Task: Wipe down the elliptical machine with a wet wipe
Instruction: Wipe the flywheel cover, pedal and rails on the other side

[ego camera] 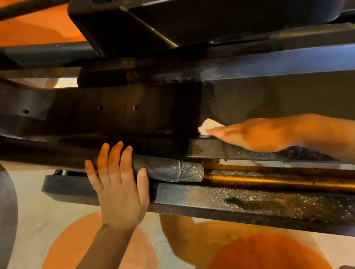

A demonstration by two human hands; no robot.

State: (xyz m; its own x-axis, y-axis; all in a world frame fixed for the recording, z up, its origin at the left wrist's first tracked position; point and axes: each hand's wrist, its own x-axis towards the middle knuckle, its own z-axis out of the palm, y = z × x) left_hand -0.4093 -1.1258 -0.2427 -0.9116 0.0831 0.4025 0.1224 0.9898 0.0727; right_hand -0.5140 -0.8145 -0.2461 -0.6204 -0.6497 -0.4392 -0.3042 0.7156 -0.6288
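Observation:
The black elliptical machine (133,104) fills the upper and middle view, its long side beam running left to right. My right hand (257,134) lies flat with straight fingers, pressing a white wet wipe (209,125) against the lower edge of the beam; only a corner of the wipe shows beyond my fingertips. My left hand (119,187) rests with fingers spread on the lower frame beside a grey end cap (178,172), thumb against the bar. A wet, darker patch shows on the beam left of the wipe.
A black foot pedal (219,1) overhangs at the top. Below the beam runs a dusty floor rail (265,197) with a brass-coloured track (286,179). The floor (79,258) is cream with orange and grey shapes.

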